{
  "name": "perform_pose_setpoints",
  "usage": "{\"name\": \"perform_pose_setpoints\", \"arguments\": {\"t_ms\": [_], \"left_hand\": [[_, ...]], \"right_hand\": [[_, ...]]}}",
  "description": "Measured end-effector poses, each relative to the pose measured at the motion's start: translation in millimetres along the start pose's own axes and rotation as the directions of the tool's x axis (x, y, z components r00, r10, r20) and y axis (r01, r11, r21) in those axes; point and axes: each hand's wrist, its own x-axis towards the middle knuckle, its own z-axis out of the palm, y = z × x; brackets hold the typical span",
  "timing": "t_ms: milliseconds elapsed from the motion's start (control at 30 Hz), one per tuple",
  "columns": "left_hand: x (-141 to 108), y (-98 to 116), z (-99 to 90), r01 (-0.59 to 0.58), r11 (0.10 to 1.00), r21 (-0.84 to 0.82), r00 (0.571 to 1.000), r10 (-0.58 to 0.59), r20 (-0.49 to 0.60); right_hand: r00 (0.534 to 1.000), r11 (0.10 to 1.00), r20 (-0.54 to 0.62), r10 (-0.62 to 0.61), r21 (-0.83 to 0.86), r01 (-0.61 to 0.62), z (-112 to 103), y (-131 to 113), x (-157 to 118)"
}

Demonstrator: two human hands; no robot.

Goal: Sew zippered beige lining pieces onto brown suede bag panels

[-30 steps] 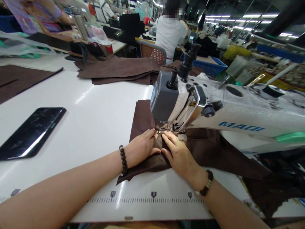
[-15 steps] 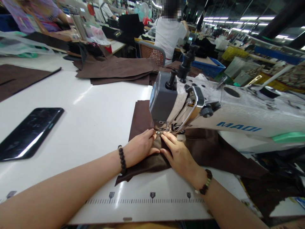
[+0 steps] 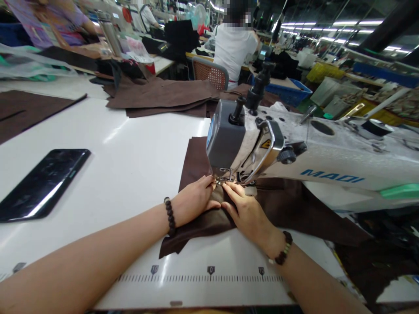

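Note:
Dark brown fabric (image 3: 278, 205) lies under the head of a white sewing machine (image 3: 330, 152) and spreads out to the right. On the fabric just left of the presser foot (image 3: 218, 180) rests my left hand (image 3: 193, 200), its thumb stretched toward the other hand. My right hand (image 3: 247, 213) presses the fabric in front of the needle area, fingers extended and slightly apart. Both hands lie flat on the cloth, with the thumb tips close together. The needle itself is too small to make out.
A black phone (image 3: 42, 185) lies on the white table (image 3: 131, 174) at left. Brown fabric pieces (image 3: 163, 96) are stacked behind the machine, and another piece (image 3: 32, 107) is at far left. A person in a white shirt (image 3: 233, 50) is beyond, beside a chair (image 3: 211, 74).
The fabric's near left corner has shifted slightly toward the table's front edge. Both hands keep nearly the same place, and the whole view has moved a little.

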Motion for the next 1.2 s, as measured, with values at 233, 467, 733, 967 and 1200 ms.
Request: {"name": "perform_pose_setpoints", "arguments": {"t_ms": [233,467,733,967,1200], "left_hand": [[1.2,-4.2,3.7,-0.022,1.0,-0.009,0.998,0.022,-0.054],[2.7,-6.8,5.1,-0.022,0.999,0.025,0.998,0.023,-0.052],[3.2,-8.6,4.1,-0.03,1.0,0.003,0.998,0.031,-0.056],[3.6,-8.4,2.3,-0.036,0.999,0.038,0.999,0.038,-0.035],[5.4,-10.0,3.5,-0.042,0.998,0.046,0.999,0.042,-0.004]], "right_hand": [[1.0,1.0,-0.016,0.014,-0.013,-0.014,3.2,2.1,1.9],[1.0,0.998,-0.023,0.012,-0.063,-0.013,6.7,2.7,2.8],[0.999,0.993,-0.038,0.021,-0.117,-0.025,10.3,2.8,2.8],[0.999,0.995,-0.039,0.018,-0.094,-0.021,8.1,0.7,2.6],[0.999,0.995,-0.04,0.005,-0.097,-0.009,6.5,-0.7,2.5]]}}
